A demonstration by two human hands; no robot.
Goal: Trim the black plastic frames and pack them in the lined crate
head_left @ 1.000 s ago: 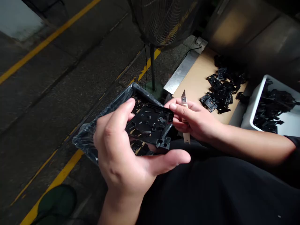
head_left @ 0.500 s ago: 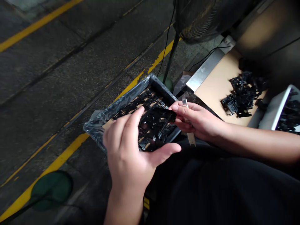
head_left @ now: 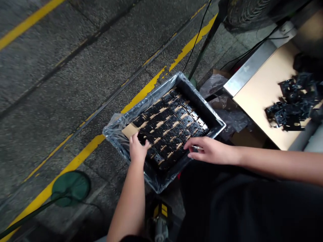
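Some cardboard (head_left: 130,130) by the crate's (head_left: 193,94) black parts (head_left: 165,117) lies nearest your half-open left hand (head_left: 138,149), hold unclear. Your right hand (head_left: 212,151) pinches a metal tool (head_left: 198,147).

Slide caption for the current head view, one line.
Left hand at rows of black parts in a plastic-lined crate; right hand, holding a slim tool, at the crate's edge.

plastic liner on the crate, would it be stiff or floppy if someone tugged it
Probably floppy: the clear liner wrinkles and bunches over the rim of the crate. It looks thin and see-through, so likely light for its size. It may resist sliding, since rows of black parts lie inside and could weigh it down.
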